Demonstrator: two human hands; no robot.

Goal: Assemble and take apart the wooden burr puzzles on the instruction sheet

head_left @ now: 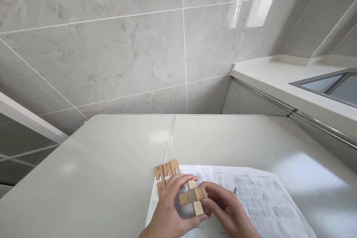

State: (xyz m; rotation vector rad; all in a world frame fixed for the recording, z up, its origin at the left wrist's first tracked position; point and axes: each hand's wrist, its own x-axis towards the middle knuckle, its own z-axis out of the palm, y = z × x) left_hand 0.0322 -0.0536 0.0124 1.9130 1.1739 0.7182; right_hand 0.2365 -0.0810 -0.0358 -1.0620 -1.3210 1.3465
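Note:
Both hands hold a small cross-shaped assembly of wooden blocks point(192, 195) above the printed paper. My left hand point(170, 208) curls round it from the left, with fingertips at its top and the thumb at its bottom end. My right hand point(225, 206) pinches the assembly's right end between thumb and fingers. Just beyond my left hand lie several flat, notched wooden pieces point(166, 173) side by side, with dark marks on them. My left hand partly hides these pieces.
A large printed sheet point(267, 197) with small diagrams lies under the hands on the pale table point(111, 171). A seam runs through the tabletop. Beyond it stands a grey tiled wall point(134, 55). At the right is a white counter point(267, 72) with a metal rail below its edge.

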